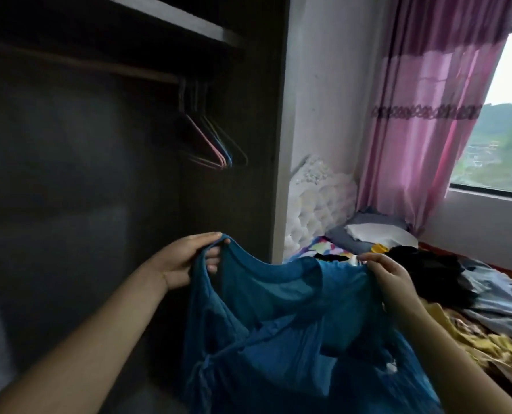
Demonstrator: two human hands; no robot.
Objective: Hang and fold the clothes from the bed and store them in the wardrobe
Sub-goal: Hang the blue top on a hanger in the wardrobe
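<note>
A: Hands?
B: Left hand [186, 262] pinches one shoulder of the blue top [278, 324], fingers curled round the fabric edge. Right hand [389, 282] grips the other shoulder the same way. Neither is loose.
A: Where's the garment?
B: Held up in front of the open wardrobe [99, 174], neckline stretched between both hands, body hanging down toward the camera. Not on the bed [472, 309], which lies to the right with the clothes pile [428, 270].
A: Axis?
B: Shoulder line runs left-right, slightly lower on the right. Long axis drops straight down, collar up.
A: Hangers?
B: Empty hangers [212, 138] on the rail [99, 65], above and just right of the left hand, well apart from it. Left hand is nearer.
A: Next move?
B: My guess: left hand lets go and reaches up for a hanger, right keeps the top. Risk: the neckline collapses once one side drops.
</note>
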